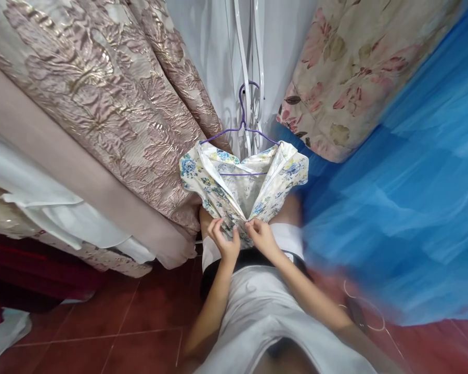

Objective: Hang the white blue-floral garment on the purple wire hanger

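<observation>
A sleeveless-looking dress or top [214, 193] in cream cloth with blue and yellow flowers hangs on a thin purple hanger [242, 111] in front of my lap. Its front opening spreads in a V, showing the pale inside. At the point of the V, my right hand [262, 236] pinches the garment's edge between thumb and fingertips; any small fastener there is hidden. Just to the left, my left hand [226, 243] is over the lower part of the garment, thumb and bent fingers apart, apparently holding nothing. The garment's lower end is out of sight behind my hands.
Pinkish brocade cloth [113, 104] hangs on the left, beside several other garments. White straps [242, 47] dangle behind the hanger. Floral fabric [343, 78] and a large blue gown [382, 223] hang on the right. A thin cable [382, 317] lies on the red tiled floor [148, 317].
</observation>
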The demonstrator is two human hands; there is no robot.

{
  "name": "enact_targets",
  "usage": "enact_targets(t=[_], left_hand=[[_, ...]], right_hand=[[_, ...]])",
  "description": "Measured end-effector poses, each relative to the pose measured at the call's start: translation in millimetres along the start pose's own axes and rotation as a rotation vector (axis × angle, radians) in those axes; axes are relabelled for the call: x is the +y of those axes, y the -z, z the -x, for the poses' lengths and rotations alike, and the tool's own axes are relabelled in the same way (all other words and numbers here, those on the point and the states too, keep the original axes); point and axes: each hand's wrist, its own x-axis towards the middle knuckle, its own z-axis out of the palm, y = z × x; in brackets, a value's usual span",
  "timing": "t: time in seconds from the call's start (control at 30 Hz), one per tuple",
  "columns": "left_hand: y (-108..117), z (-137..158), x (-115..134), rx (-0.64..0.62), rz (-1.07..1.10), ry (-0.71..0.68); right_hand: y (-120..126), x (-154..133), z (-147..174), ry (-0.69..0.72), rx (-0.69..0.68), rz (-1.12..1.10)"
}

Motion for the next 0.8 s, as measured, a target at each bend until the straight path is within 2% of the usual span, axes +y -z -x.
enact_targets(t=[0.1,0.17,0.27,0.43,0.57,0.7,0.8], left_hand=[[-12,8,4,-0.233,0.119,-0.021],[-19,8,7,-0.317,0.157,0.027],[-24,1,12,-0.354,0.174,0.064],[-29,-3,26,-0.424,0.214,0.042],[-32,3,37,-0.484,0.242,0.023],[-32,3,43,-0.564,0.258,0.017],[-32,0,42,-0.593,0.249,0.012]], right_hand=[[0,-3,4,-0.017,-0.019,-0.112],[0,-6,6,-0.057,-0.002,-0.188],[2,-12,7,-0.083,0.063,-0.288],[15,-34,-4,-0.067,0.204,-0.347],[27,-71,-36,0.038,0.266,-0.306],[35,-111,-75,0.158,0.262,-0.264],[39,-128,-95,0.222,0.249,-0.266]])
